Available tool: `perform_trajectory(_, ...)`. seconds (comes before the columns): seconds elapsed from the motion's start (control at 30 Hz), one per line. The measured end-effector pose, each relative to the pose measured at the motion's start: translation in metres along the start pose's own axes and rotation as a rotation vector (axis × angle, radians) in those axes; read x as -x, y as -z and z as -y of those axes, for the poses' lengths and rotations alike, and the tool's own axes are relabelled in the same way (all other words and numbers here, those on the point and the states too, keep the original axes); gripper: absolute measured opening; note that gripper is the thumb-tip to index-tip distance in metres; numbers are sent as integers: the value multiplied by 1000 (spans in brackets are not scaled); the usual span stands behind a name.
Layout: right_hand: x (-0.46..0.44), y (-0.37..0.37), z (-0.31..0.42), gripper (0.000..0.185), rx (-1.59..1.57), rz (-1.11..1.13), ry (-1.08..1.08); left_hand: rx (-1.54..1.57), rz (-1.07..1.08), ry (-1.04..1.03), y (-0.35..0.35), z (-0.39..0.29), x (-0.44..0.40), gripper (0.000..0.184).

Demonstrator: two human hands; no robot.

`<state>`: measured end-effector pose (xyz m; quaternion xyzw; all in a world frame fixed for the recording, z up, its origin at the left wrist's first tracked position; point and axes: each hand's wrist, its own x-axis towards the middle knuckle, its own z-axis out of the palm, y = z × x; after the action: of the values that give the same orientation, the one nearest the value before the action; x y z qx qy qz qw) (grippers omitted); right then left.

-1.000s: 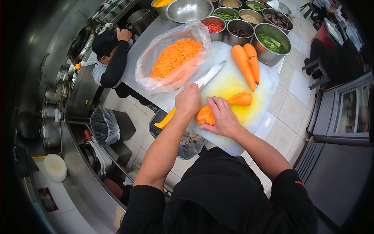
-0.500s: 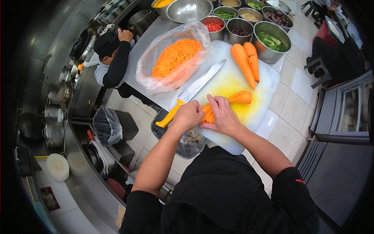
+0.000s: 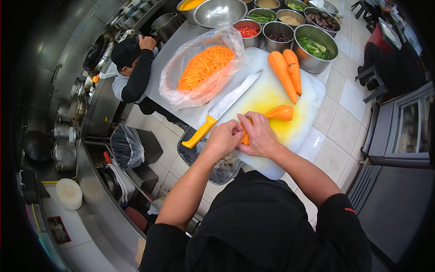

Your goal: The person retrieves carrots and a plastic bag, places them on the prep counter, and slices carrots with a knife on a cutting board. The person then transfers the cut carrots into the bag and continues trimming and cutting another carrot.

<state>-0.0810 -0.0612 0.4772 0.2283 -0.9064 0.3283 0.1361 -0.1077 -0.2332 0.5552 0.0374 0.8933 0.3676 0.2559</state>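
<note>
Orange carrot pieces (image 3: pixel 245 138) were held under right hand (image 3: pixel 260 137); left hand (image 3: pixel 223 138) was bunched alongside, grip hidden. Judged light, stiff, slick where cut; best gripped by sides.

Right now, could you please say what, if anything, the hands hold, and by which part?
The left hand and right hand touch cut carrot between them, but hide whether or where they grip it. The knife lies unheld.

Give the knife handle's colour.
The knife handle is yellow; it shows best in the head view.
</note>
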Motion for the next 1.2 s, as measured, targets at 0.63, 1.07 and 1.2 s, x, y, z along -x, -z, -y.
perform_trajectory(0.63, 0, 6, 5, 90, -50, 68, -8, 5, -346, -124, -16, 45, 16, 21)
perform_trajectory(1.07, -21, -12, 11, 86, 26, -24, -21, 122, -419, -46, -13, 46, -3, 18)
perform_trajectory(1.2, -19, -22, 1, 85, 8, -65, 12, 259, -400, -112, -18, 62, -1, 19)
